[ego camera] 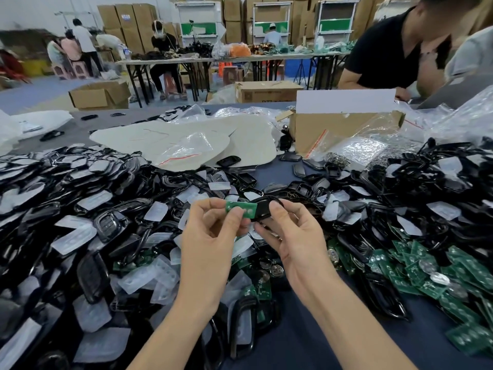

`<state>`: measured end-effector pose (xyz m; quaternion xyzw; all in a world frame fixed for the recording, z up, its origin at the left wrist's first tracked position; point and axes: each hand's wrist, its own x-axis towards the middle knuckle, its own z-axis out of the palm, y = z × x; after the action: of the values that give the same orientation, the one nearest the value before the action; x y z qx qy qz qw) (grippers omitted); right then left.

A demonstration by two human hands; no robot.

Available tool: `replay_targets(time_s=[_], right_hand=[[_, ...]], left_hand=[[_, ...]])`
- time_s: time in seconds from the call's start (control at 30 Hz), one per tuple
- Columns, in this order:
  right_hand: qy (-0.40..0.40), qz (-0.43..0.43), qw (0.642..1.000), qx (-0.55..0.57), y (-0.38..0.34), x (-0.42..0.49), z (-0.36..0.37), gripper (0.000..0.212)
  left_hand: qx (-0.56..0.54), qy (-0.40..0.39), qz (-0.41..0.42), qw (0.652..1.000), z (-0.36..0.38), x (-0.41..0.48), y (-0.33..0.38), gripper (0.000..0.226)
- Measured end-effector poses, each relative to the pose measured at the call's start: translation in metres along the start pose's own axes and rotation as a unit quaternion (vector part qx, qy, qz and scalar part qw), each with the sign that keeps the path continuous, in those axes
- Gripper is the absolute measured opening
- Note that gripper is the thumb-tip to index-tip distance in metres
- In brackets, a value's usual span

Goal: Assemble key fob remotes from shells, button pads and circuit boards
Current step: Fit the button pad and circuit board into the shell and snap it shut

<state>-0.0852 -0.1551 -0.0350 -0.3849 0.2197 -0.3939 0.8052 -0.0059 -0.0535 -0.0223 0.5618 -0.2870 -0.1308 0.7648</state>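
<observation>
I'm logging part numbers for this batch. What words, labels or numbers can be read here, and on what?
Nothing can be read with certainty.
Brown box on the floor: dark print and a square mark, too blurred to read.
Cartons stacked at the back: blue labels, too small to read.
Held circuit board: no legible marking.

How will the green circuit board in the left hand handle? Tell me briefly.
The green circuit board pinched by the left hand is probably stiff: it juts out flat, unsagging. Likely light, since fingertips alone carry it. Being flat, it should not roll.
</observation>
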Motion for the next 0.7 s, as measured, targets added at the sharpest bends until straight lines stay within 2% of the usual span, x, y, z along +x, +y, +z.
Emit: replay_targets(time_s=[0.2, 0.4, 0.7], right_hand=[[-0.046, 0.000, 0.999, 0.029, 0.0016, -0.0066, 0.0052, 0.014], [-0.065, -0.014, 0.998, -0.014, 0.0042, -0.0103, 0.0081, 0.024], [-0.080, -0.044, 0.995, -0.030, 0.0108, -0.0115, 0.0085, 0.020]], left_hand=[[0.027, 0.028, -0.002, 0.999, 0.0017, -0.0017, -0.0031, 0.015], [0.084, 0.037, 0.020, 0.996, -0.0005, -0.0022, -0.0037, 0.017], [0.106, 0.031, 0.031, 0.993, -0.0011, -0.0023, -0.0071, 0.019]])
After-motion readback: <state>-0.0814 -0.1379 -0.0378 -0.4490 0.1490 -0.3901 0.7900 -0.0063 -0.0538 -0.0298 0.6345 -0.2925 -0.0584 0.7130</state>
